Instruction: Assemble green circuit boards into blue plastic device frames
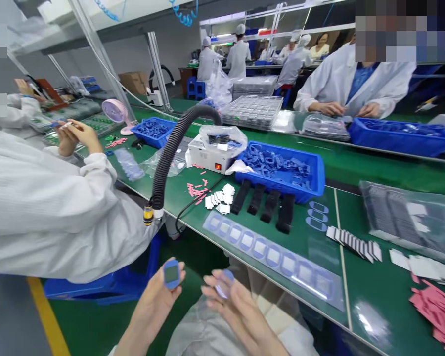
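Note:
Just in front of the bench edge, my left hand (154,299) holds a small blue frame with a dark grey screen (171,274), its face turned up towards me. To its right, my right hand (241,309) pinches a clear, bluish-edged film piece (224,284) between thumb and fingers; the two pieces are apart. Past my hands on the green bench lies a clear strip (259,247) bearing a row of blue-edged windows with white centres. Beyond that strip are several black bands (270,206) and a blue tray (321,170) of blue frames.
A black flexible hose (163,168) arches over the bench near a white box with a red switch (207,155). White pads (220,198), pink strips (435,309) and a bagged dark stack (404,212) lie around. A co-worker's white sleeve (59,207) is close on the left.

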A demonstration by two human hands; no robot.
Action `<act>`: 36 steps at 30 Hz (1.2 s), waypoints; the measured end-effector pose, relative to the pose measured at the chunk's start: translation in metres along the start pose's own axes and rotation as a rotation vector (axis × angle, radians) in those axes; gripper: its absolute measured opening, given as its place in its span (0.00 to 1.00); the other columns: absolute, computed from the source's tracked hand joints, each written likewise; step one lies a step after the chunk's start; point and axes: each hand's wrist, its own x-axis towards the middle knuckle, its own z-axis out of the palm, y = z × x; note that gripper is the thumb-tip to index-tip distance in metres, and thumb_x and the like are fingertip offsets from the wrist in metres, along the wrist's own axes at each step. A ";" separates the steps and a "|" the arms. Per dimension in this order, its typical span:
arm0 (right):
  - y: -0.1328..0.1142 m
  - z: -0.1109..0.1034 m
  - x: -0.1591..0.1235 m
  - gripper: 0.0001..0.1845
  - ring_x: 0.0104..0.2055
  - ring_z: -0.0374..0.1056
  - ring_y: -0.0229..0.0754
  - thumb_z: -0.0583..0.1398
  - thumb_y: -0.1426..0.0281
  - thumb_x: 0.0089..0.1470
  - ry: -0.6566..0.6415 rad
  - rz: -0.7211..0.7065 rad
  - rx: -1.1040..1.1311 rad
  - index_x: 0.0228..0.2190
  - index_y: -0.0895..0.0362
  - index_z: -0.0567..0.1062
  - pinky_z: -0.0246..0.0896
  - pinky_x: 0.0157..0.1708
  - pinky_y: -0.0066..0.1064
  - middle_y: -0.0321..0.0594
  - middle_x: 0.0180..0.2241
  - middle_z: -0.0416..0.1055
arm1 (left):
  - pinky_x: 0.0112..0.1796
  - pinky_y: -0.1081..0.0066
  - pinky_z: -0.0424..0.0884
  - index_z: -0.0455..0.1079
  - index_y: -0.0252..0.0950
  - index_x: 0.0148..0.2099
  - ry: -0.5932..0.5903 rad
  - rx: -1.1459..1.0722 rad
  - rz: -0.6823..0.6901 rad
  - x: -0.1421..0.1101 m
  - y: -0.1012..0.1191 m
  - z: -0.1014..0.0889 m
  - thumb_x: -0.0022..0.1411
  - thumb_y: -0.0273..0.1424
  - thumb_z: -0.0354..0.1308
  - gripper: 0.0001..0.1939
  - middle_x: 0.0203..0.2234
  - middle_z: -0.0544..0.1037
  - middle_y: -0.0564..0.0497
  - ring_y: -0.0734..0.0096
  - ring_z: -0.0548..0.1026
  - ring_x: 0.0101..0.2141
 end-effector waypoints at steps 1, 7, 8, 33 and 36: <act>0.006 0.012 0.025 0.29 0.53 0.70 0.53 0.61 0.49 0.50 -0.007 0.027 0.032 0.49 0.52 0.72 0.62 0.52 0.50 0.52 0.53 0.71 | 0.32 0.80 0.78 0.80 0.43 0.41 0.039 -0.037 0.009 -0.002 0.009 -0.018 0.61 0.24 0.59 0.11 0.40 0.84 0.50 0.68 0.83 0.37; 0.052 0.056 0.157 0.22 0.54 0.68 0.47 0.57 0.56 0.58 -0.079 0.149 0.144 0.49 0.55 0.70 0.61 0.53 0.45 0.46 0.55 0.69 | 0.39 0.76 0.78 0.79 0.43 0.45 0.112 -0.114 0.045 -0.008 0.043 -0.100 0.69 0.20 0.39 0.26 0.45 0.82 0.50 0.68 0.81 0.43; 0.059 0.061 0.170 0.22 0.53 0.68 0.47 0.57 0.57 0.59 -0.091 0.165 0.164 0.49 0.57 0.70 0.62 0.52 0.46 0.46 0.54 0.69 | 0.40 0.75 0.78 0.79 0.43 0.45 0.115 -0.109 0.058 -0.006 0.047 -0.108 0.69 0.20 0.38 0.27 0.45 0.82 0.50 0.68 0.81 0.43; 0.080 0.068 0.196 0.18 0.46 0.70 0.44 0.58 0.63 0.60 -0.096 0.246 0.229 0.48 0.58 0.69 0.68 0.45 0.43 0.44 0.49 0.69 | 0.34 0.76 0.78 0.76 0.35 0.40 0.305 0.068 -0.040 0.055 0.068 -0.091 0.67 0.18 0.45 0.18 0.29 0.85 0.51 0.71 0.83 0.31; 0.088 0.075 0.189 0.17 0.44 0.70 0.43 0.58 0.63 0.60 -0.126 0.315 0.183 0.46 0.59 0.70 0.68 0.43 0.42 0.43 0.46 0.71 | 0.34 0.77 0.78 0.76 0.36 0.36 0.331 0.075 0.038 0.047 0.083 -0.091 0.68 0.16 0.40 0.24 0.30 0.86 0.53 0.74 0.83 0.31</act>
